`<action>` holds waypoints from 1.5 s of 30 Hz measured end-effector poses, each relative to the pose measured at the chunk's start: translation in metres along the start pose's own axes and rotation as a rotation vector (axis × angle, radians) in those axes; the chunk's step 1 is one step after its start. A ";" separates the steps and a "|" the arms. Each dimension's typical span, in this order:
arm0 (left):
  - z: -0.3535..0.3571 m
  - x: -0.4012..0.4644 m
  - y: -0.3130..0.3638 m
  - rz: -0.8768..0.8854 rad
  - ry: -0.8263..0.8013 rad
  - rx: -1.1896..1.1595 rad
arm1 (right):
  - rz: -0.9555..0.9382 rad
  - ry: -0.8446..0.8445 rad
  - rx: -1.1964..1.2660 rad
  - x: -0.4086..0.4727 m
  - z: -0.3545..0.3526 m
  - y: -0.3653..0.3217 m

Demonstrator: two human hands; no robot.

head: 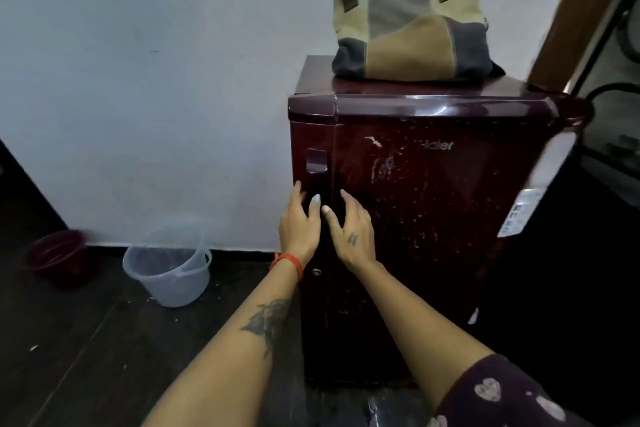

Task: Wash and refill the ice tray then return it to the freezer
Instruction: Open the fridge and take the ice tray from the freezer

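Directly ahead of both hands, one maroon fridge point(426, 218), door closed, glossy, speckled and scuffed. Above the hands, one patchwork bag point(412, 31) on top. Left of them, one clear bucket point(166, 270). Left hand point(299, 225) and right hand point(351, 232) spread loosely at the door's handle edge, gripping nothing. Ice tray unseen.

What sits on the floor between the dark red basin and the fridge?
In the head view, a clear plastic bucket stands on the dark floor by the wall, between the dark red basin and the fridge. Nothing else shows there.
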State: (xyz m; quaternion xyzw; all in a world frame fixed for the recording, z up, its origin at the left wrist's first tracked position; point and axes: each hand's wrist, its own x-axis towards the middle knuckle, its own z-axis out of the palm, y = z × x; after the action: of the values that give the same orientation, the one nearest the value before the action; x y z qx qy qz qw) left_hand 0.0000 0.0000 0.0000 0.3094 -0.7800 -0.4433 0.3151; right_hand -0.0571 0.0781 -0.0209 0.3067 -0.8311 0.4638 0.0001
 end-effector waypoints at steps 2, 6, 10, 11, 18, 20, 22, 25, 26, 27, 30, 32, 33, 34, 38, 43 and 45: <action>0.002 0.012 0.001 -0.021 -0.019 0.021 | -0.077 0.041 0.001 0.014 0.006 -0.007; 0.003 0.026 -0.005 -0.064 -0.057 0.048 | -0.056 0.000 0.002 0.028 0.016 -0.016; 0.001 0.032 -0.005 -0.079 -0.087 0.088 | -0.023 -0.010 -0.007 0.035 0.021 -0.012; 0.000 0.033 -0.005 -0.071 -0.089 0.101 | -0.028 -0.016 -0.014 0.035 0.021 -0.011; 0.000 0.032 -0.003 -0.065 -0.089 0.148 | -0.005 -0.067 -0.032 0.035 0.017 -0.014; 0.000 0.028 -0.001 -0.063 -0.085 0.150 | -0.022 -0.077 -0.050 0.033 0.016 -0.014; -0.001 0.021 -0.002 -0.048 -0.076 0.142 | -0.039 -0.073 -0.064 0.026 0.014 -0.012; -0.004 0.001 -0.003 -0.031 -0.063 0.101 | -0.064 -0.052 -0.071 0.007 0.012 -0.009; -0.005 -0.006 -0.003 -0.025 -0.060 0.090 | -0.066 -0.045 -0.072 -0.001 0.010 -0.009; -0.006 -0.014 -0.003 -0.016 -0.057 0.086 | -0.067 -0.038 -0.072 -0.008 0.007 -0.010; -0.010 -0.036 0.001 0.009 -0.064 0.067 | -0.059 -0.013 -0.065 -0.031 -0.001 -0.012; -0.012 -0.051 0.002 0.029 -0.071 0.037 | -0.045 -0.004 -0.060 -0.047 -0.008 -0.014; -0.013 -0.060 0.003 0.038 -0.076 0.021 | -0.038 -0.002 -0.058 -0.056 -0.011 -0.014; -0.015 -0.070 0.005 0.048 -0.081 0.002 | -0.032 0.007 -0.058 -0.066 -0.016 -0.015; -0.017 -0.117 0.007 0.124 -0.046 -0.069 | 0.013 0.073 -0.050 -0.108 -0.033 -0.015; -0.017 -0.168 0.006 0.217 0.152 -0.085 | 0.094 0.160 -0.023 -0.159 -0.057 -0.012; -0.018 -0.182 0.010 0.217 0.202 -0.058 | 0.114 0.192 -0.022 -0.177 -0.067 -0.008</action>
State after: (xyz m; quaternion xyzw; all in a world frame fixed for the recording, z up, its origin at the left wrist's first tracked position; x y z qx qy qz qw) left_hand 0.1223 0.1338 -0.0230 0.2568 -0.7602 -0.3957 0.4468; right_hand 0.0713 0.2171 -0.0270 0.2132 -0.8485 0.4810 0.0570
